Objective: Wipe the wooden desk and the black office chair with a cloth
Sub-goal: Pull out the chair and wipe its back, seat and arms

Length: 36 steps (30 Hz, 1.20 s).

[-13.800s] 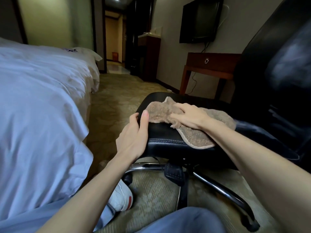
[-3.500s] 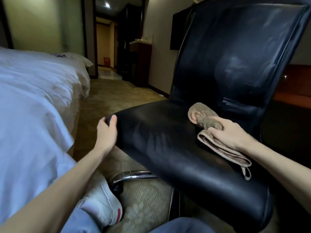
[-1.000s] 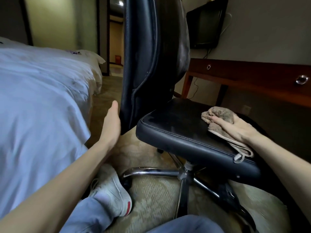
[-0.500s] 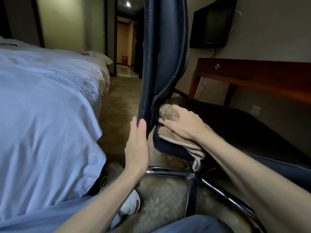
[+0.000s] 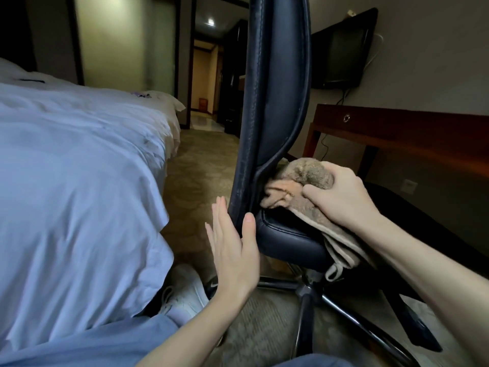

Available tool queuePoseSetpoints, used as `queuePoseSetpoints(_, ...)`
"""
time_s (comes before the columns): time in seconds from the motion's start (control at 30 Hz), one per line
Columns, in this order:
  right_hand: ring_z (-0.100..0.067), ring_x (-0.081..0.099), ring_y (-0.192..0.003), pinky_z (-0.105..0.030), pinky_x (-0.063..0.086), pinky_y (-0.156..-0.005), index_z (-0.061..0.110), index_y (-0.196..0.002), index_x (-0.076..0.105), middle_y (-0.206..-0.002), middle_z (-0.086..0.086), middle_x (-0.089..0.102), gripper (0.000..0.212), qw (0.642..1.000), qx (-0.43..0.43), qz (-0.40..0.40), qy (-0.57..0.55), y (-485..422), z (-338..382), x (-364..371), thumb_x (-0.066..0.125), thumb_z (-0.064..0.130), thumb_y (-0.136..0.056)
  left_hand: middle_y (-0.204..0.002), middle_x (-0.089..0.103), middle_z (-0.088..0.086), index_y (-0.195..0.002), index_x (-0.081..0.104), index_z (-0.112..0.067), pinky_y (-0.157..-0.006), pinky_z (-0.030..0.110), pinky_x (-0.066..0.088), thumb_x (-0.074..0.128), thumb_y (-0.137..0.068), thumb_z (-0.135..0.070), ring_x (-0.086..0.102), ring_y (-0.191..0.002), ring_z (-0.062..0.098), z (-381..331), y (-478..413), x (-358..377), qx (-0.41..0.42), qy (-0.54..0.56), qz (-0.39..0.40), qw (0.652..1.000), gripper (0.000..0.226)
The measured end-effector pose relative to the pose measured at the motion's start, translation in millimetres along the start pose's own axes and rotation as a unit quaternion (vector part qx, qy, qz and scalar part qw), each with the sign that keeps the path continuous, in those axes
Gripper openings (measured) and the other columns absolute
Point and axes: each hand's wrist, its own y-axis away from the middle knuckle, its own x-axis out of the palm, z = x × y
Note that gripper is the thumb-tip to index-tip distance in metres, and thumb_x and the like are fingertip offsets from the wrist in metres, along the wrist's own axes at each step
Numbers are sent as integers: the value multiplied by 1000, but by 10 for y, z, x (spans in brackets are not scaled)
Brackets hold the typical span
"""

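Centre frame: right hand [image 5: 341, 197] grips soft, limp cloth [image 5: 304, 181], bunched; left hand [image 5: 232, 245] flat, steadying swivelling chair [image 5: 275, 102].

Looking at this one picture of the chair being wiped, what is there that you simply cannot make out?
Head view, all:
- wooden desk: its top is out of sight from this low angle; the frame edge cuts its right end.
- chair backrest: edge-on, front face unseen.
- right hand: fingertips hidden by the cloth.
- dark item on the bed: too small to identify.
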Motion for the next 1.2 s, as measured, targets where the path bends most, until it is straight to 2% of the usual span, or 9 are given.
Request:
queuePoseSetpoints(0.13, -33, 64, -105, -37, 45, -82, 39, -128, 50, -117, -2, 70, 52, 985, 2, 86, 148, 41, 57, 456, 57, 57, -80, -157, 1, -35, -163, 4, -40, -129, 34, -6, 19, -84, -78, -19, -121, -40, -3, -14, -22, -32, 23, 4, 999, 89)
queuePoseSetpoints(0.33, -8, 66, -77, -32, 50, -71, 45, -83, 63, -77, 15, 69, 18, 990, -89, 106, 18, 277, 314, 151, 59, 43, -66, -160, 2, -37, -162, 8, -40, -127, 25, -9, 16, -92, -71, -11, -141, -27, 19, -68, -39, -23, 55, 6, 998, 76)
queuePoseSetpoints(0.47, -17, 72, -90, -41, 57, -79, 36, -110, 70, -91, 11, 75, 39, 965, -233, -122, -5, 400, 410, 0, 60, 38, -72, -155, 7, -39, -153, 17, -49, -128, 31, -7, 14, -97, -77, -3, -126, -41, 58, -130, -131, -55, 108, 20, 992, 63)
queuePoseSetpoints(0.57, -26, 64, -123, -48, 51, -103, 16, -128, 69, -124, -7, 72, 45, 867, -422, -259, 52, 367, 529, 124, 68, 36, -88, -165, 25, -23, -158, 33, -39, -130, 37, 7, 21, -85, -86, 14, -149, -14, 118, -156, -166, -72, 155, -6, 985, 88)
queuePoseSetpoints(0.7, -31, 37, -150, -58, 23, -123, 20, -143, 60, -153, -9, 53, 68, 844, -453, -111, 263, 314, 595, 552, 79, 36, -79, -139, 64, -5, -131, 65, -37, -113, 33, 39, 27, -95, -69, 55, -133, 12, 226, -172, -172, -79, 158, -38, 983, 61)
queuePoseSetpoints(0.77, -27, 40, -148, -55, 31, -120, 19, -137, 64, -151, -6, 55, 64, 850, -430, -22, 305, 417, 601, 835, 76, 32, -76, -112, 69, -7, -99, 62, -36, -87, 17, 42, 30, -105, -42, 61, -105, 8, 308, -149, -184, -73, 85, -80, 990, 33)
queuePoseSetpoints(0.93, -24, 70, -109, -42, 48, -96, 18, -105, 78, -112, 3, 76, 34, 898, -421, 41, 122, 470, 657, 944, 68, 25, -74, -93, 70, 1, -87, 57, -22, -77, 41, 43, 15, -89, -58, 61, -92, 28, 493, 81, -265, -93, 29, -96, 991, 55)
queuePoseSetpoints(1.1, -29, 61, -130, -53, 43, -111, 8, -108, 78, -126, -10, 72, 27, 831, -510, -197, 101, 236, 702, 469, 70, 24, -87, -119, 60, -44, -126, 57, -66, -96, 5, 34, 17, -92, -74, 50, -118, -22, 260, -58, -381, -77, 81, -52, 992, 54)
queuePoseSetpoints(1.2, -30, 45, -145, -58, 31, -119, 11, -120, 72, -144, -8, 61, 33, 829, -473, -259, 151, 1, 856, 294, 68, 23, -90, -153, 42, -27, -153, 44, -44, -110, 12, 25, 28, -104, -55, 35, -140, -11, 144, -172, -372, -40, 54, -46, 997, 53)
